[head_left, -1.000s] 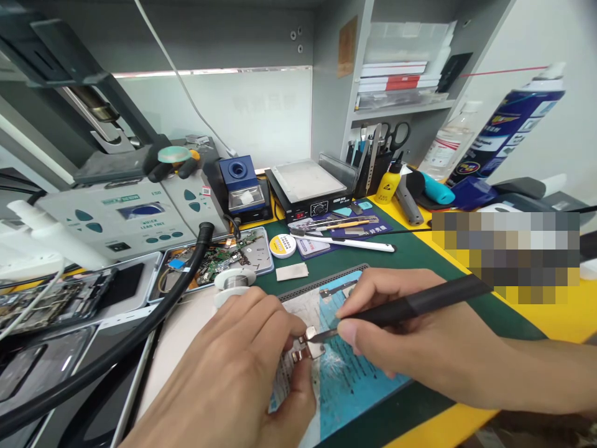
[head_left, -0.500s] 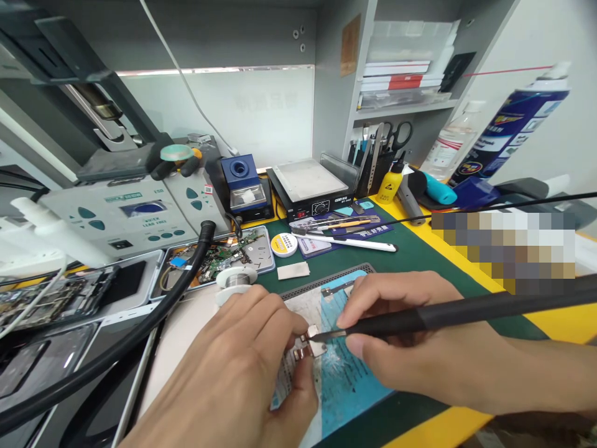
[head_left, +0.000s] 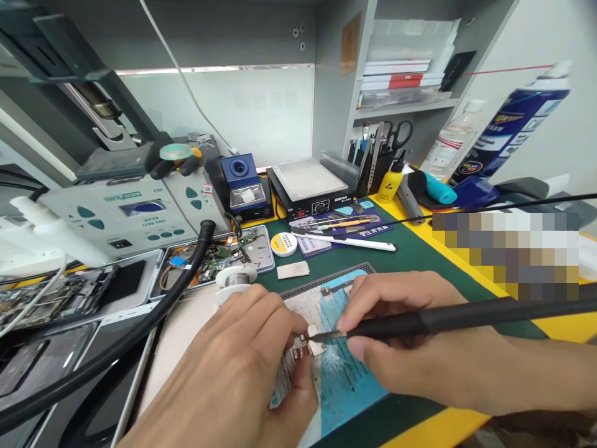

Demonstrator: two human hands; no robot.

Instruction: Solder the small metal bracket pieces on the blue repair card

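Observation:
On a blue-and-white work mat, my left hand pinches a small silvery part with coppery, shiny tabs between thumb and fingers. Its fingers partly hide the piece. Coming in from the right, my right hand grips a slim black-handled tool near its front end. The tool's thin, dark pointed tip touches or nearly touches the part beside my left fingertips; exact contact is too small to tell. A small metal strip lies on the mat just behind my right fingers.
A solder wire spool stands behind my left hand. A black hose crosses the left side, over a tray of circuit boards. Further back are a white brush, a round tin and a heating plate.
Almost nothing differs: both hands keep their grips, and the tool's rear end sits slightly lower.

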